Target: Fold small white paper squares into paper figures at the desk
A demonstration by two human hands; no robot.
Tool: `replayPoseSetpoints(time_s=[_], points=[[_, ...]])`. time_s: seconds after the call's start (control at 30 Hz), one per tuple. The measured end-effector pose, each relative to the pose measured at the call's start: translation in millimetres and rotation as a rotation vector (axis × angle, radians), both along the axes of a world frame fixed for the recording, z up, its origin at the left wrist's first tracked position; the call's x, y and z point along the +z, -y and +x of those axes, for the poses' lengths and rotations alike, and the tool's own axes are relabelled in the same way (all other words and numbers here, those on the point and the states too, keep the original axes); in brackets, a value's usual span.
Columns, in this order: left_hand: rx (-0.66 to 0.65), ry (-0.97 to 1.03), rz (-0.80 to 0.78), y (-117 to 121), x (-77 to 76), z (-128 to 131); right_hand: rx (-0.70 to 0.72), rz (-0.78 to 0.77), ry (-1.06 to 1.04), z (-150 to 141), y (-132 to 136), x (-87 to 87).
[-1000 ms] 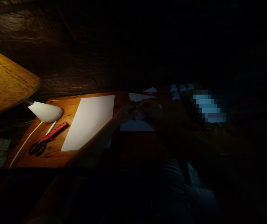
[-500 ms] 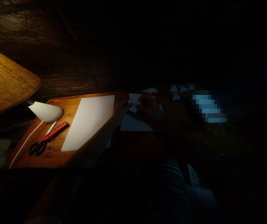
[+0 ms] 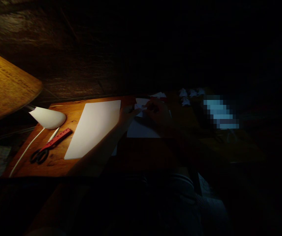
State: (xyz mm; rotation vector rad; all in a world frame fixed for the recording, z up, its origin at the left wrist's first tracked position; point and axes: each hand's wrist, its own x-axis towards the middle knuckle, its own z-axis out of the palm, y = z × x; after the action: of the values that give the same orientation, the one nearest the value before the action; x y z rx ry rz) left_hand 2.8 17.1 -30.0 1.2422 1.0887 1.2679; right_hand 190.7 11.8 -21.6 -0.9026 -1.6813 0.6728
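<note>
Folded paper (image 3: pixel 141 112) sits btwn the hands, over a white sheet (image 3: pixel 139 131) on the desk (image 3: pixel 57 168): just right of the L hand (image 3: pixel 127 116), just left of the R hand (image 3: pixel 158 113). Both seem to pinch it w/ fingertips, so neither's clearly nearer; long axis can't be told (too dark, creases blurred). R fingers hide part of it, R forearm's lost in shadow, & the bright patch (image 3: pixel 221 113) far R is pixelated, ID unclear.
</note>
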Motion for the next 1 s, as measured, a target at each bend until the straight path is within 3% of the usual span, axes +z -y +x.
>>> replayPoseSetpoints(time_s=[0.17,0.43,0.6,1.0], points=[[0.000,0.001,0.042,-0.3,-0.1,1.9,-0.012,0.123,0.062,2.4,0.6,2.1],[0.034,-0.014,0.031,4.9,6.1,7.1,-0.057,0.174,0.191,3.1,4.8,7.0],[0.072,-0.030,0.015,4.3,6.5,5.3,-0.023,0.202,0.266,3.8,5.0,7.7],[0.013,0.065,-0.049,0.7,2.1,2.7,0.059,0.236,0.400,14.3,-3.8,9.5]])
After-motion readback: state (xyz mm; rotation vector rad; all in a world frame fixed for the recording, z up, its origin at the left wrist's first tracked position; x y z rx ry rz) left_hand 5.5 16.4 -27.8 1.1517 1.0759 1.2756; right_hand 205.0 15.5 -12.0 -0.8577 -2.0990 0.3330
